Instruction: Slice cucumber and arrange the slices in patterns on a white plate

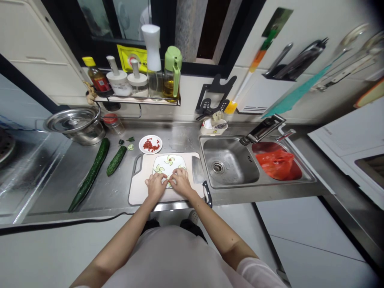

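Below the frame's centre, the left hand (156, 185) and right hand (181, 182), curled narrow, nearly meet over a white plate (170, 169) bearing cucumber slices (172, 159); whether either grip holds anything, I cannot tell.

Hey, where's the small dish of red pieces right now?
In the head view, left of centre, the small white dish sits on the steel counter just beyond the far-left corner of the cutting board, right of the short cucumber.
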`<state>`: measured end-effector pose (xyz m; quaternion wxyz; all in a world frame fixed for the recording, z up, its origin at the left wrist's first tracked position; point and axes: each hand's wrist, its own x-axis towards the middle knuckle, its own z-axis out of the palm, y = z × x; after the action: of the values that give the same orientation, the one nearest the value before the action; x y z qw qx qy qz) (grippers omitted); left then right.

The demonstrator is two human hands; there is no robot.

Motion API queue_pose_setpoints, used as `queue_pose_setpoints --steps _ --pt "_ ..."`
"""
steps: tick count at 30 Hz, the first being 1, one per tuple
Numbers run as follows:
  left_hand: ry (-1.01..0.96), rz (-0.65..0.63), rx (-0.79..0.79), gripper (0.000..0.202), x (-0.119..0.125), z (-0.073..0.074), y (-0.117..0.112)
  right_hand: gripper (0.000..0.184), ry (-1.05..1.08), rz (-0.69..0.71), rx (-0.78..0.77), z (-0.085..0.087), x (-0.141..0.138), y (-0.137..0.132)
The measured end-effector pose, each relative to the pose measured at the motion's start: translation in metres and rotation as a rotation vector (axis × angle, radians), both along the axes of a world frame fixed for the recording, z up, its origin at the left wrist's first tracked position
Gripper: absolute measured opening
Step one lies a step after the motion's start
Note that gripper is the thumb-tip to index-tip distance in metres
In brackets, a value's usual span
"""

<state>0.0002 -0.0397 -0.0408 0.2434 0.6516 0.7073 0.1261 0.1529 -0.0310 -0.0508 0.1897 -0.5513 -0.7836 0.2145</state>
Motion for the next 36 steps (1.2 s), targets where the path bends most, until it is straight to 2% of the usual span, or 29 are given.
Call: queue_pose_setpoints --steps 4,17,24,29,36 --pt "0.005 0.003 0.011 0.019 0.000 -0.001 0.001 0.008 0.004 -0.040 -0.013 -0.001 -0.001 0.001" --pt "-0.031 0.022 0.007 0.017 0.002 0.001 0.001 0.008 0.012 -0.042 0.002 0.002 0.000 0.001" --pt "-0.107 0.077 0.055 0.016 0.001 0.008 0.004 0.010 0.129 -0.195 0.060 0.010 0.008 0.008" --pt "-0.156 0.119 0.100 0.016 -0.002 0.015 0.004 0.012 0.195 -0.256 0.082 0.018 0.009 0.032" --pt "-0.219 0.152 0.121 0.015 -0.003 0.018 0.004 0.015 0.168 -0.263 0.099 0.023 -0.008 0.089"
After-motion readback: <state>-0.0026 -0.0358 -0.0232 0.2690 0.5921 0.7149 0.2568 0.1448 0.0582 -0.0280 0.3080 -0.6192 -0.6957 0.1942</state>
